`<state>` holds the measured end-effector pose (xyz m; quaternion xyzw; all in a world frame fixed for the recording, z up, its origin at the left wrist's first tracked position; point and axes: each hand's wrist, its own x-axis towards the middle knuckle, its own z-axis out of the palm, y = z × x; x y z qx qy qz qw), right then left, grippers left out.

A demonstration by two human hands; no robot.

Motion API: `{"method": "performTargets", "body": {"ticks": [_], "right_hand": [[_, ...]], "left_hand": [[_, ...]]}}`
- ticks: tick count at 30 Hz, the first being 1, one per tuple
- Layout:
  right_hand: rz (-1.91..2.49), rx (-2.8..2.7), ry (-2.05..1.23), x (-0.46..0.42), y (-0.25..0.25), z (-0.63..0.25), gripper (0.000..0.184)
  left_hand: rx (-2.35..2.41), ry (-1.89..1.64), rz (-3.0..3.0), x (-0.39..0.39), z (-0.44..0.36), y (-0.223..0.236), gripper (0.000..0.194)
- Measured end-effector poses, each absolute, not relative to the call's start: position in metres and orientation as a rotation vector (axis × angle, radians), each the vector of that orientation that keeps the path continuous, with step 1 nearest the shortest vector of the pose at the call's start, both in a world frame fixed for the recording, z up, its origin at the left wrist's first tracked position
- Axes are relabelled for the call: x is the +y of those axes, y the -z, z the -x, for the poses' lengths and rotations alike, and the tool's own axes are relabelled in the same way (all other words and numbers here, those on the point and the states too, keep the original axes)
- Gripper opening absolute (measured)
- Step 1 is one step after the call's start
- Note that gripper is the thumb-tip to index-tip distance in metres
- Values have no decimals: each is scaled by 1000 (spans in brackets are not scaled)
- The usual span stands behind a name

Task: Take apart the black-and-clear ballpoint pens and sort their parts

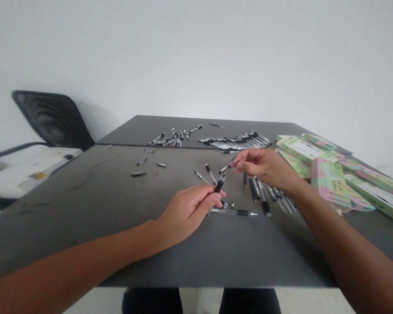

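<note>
My left hand is closed around a pen, its black grip and tip pointing up. Just above that tip, my right hand pinches a small clear pen cap, slightly apart from the pen. Below the hands a clear pen with a black grip lies crosswise on the dark table. Several loose pens lie under and beside my right hand. Two more pieces, one a black-ended pen part, rest just beyond my left hand.
A tidy row of pens lies at the back, with a jumbled pile of caps to its left. Several small caps are scattered left of centre. Green and pink boxes crowd the right side. A black chair stands at left.
</note>
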<state>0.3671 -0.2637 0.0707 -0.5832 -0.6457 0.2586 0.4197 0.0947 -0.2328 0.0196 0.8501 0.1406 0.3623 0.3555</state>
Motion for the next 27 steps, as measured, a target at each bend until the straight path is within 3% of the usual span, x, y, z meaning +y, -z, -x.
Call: {"method": "performTargets", "body": {"ticks": [5, 12, 27], "right_hand": [[1305, -1491, -906, -269, -67, -340, 40], [1189, -1511, -1016, -275, -68, -342, 28], [1134, -1554, -961, -283, -77, -349, 23]], "left_hand": [[362, -925, -2193, -233, -95, -19, 28], [383, -881, -2214, -233, -94, -19, 29], [404, -871, -2234, -233, -94, -20, 27]]}}
